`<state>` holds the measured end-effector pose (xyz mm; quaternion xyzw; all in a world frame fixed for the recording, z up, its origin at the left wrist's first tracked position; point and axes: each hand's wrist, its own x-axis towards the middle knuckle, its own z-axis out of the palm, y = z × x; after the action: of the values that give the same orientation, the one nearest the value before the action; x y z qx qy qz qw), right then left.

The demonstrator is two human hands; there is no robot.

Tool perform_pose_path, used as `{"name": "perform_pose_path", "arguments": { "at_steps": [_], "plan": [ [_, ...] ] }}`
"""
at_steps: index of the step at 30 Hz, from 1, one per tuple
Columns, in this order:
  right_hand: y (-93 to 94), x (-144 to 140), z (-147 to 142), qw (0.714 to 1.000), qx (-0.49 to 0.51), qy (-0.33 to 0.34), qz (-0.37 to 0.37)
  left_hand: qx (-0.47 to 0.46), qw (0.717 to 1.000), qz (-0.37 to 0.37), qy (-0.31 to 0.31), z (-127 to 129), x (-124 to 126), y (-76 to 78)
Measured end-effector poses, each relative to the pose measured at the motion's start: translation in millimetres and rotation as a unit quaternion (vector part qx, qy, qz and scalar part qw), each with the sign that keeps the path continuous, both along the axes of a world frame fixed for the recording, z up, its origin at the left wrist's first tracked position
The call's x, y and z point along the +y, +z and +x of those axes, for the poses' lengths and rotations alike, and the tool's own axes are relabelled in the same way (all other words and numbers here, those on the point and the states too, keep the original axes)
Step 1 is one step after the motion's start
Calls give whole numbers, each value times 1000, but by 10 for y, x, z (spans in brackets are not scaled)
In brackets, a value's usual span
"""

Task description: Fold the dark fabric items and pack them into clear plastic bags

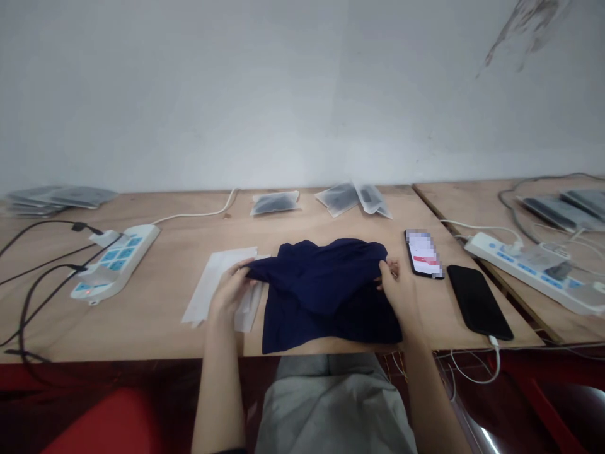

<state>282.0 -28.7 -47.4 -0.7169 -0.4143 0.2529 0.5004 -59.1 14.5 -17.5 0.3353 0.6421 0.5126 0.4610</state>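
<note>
while the dark blue cloth (326, 290) lies bunched at the middle of the desk's near edge, both hands grip it at its upper corners: the left hand (231, 287) pinches the left corner with fingers closed on the fabric, and the right hand (399, 287) is closed on the right corner. holding it at two opposite corners seems meant to keep the top edge taut and level, while the lower part drapes flat to the desk (155, 328) and hangs just at its near edge.

under the left hand and beside the cloth lies a flat clear bag (212, 284), apparently kept within reach. two phones lie right of the cloth: one lit phone (423, 253) close by the right hand, one dark phone (478, 301) nearer the right corner, with a white cable plugged in at its near end, which explains its place by the edge.

three packed bags (274, 202) rest along the far edge at the middle. one stack of packets (59, 197) sits in the far left corner. two power strips are in view: one white power strip (116, 260) on the left with black cables running to it, and one second strip (524, 265) on the neighbouring desk at right, each near its plugs.
</note>
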Motion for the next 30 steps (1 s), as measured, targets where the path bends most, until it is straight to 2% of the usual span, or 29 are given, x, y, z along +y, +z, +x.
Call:
{"name": "perform_pose_path", "arguments": {
  "at_steps": [3, 5, 7, 9, 10, 11, 13, 15, 18, 22, 26, 30],
  "plan": [
    [34, -15, 65, 988, 148, 31, 18, -67, 998, -6, -8, -66, 6, 54],
    [42, -13, 86, 975, 213, 34, 48, -93, 996, -2, -6, -50, -79, 86],
    [61, -21, 81, 967, 243, 41, 70, -42, 998, 33, 32, 41, -238, 108],
    [98, -44, 51, 964, 243, 68, 80, 98, 986, 112, 70, 233, -464, 117],
    [124, -59, 30, 965, 234, 85, 81, 183, 968, 160, 67, 370, -594, 113],
    [152, -74, 5, 967, 220, 99, 80, 256, 946, 196, 35, 526, -724, 102],
    [213, -99, -47, 972, 189, 113, 85, 383, 898, 211, -47, 864, -954, 53],
    [280, -115, -92, 973, 165, 124, 105, 439, 869, 214, -78, 1151, -1088, -24],
    [397, -125, -111, 972, 114, 150, 141, 466, 859, 206, -59, 1327, -1083, -107],
    [594, -111, -47, 976, -22, 130, 176, 482, 852, 204, -31, 1239, -937, -25],
    [781, -86, -25, 967, -108, 116, 199, 472, 853, 208, -75, 1365, -906, 43],
    [859, -84, -78, 961, -157, 92, 211, 475, 860, 158, -97, 1590, -869, -82]
  ]
}}
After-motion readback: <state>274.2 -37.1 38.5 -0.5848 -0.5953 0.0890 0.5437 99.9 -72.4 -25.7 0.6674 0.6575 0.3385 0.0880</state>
